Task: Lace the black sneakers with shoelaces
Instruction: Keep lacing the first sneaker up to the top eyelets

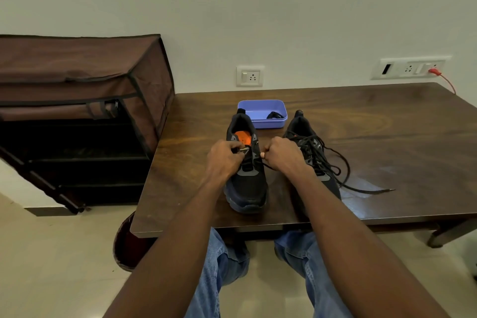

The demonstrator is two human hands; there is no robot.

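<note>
On the dark brown wooden table (361,121) stand two black sneakers, side by side with their toes toward the person. The left black sneaker with the orange inside (246,173) sits between both hands. The left hand (224,156) is at the shoe's left side near the top holes, its fingers curled tight and pinching something small and dark there. The right hand (282,153) is at the shoe's right side, its fingers curled into a fist around a thin black shoelace (265,166) that runs from the shoe to the hand. The right black sneaker (313,160) stands just beside that hand, partly behind the arm. Its long black lace (361,188) is threaded loosely and trails out over the table to the right. Behind the shoes is a light blue plastic tray (260,108) with a small black bundle (275,115) inside. A brown fabric shoe rack (77,80) stands to the left of the table.
</note>
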